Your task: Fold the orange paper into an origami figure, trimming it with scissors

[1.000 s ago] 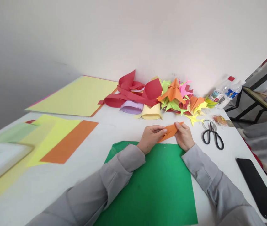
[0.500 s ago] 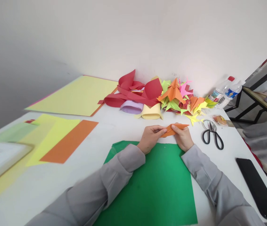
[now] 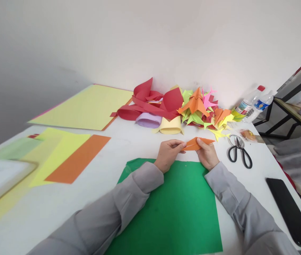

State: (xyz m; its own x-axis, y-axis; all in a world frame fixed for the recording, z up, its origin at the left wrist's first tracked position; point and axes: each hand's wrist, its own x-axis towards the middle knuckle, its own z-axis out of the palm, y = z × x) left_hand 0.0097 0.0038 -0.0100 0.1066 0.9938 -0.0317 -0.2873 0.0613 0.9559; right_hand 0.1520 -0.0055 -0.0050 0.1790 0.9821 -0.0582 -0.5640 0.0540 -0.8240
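A small folded orange paper piece (image 3: 198, 142) is held between both hands just above the white table. My left hand (image 3: 168, 154) pinches its left tip with thumb and fingers closed. My right hand (image 3: 206, 155) grips its middle from behind, fingers closed on it. Under my wrists lies a large green paper sheet (image 3: 174, 209). Both arms wear grey sleeves.
A heap of folded coloured paper figures and curled red, lilac and cream strips (image 3: 177, 108) lies against the wall. Black scissors (image 3: 239, 153) and two plastic bottles (image 3: 253, 102) sit at the right, a dark phone (image 3: 289, 210) nearer. Yellow and orange sheets (image 3: 70, 156) lie left.
The orange piece has turned from a tilted position to lying nearly level between my hands, and my fingers have shifted slightly along it.
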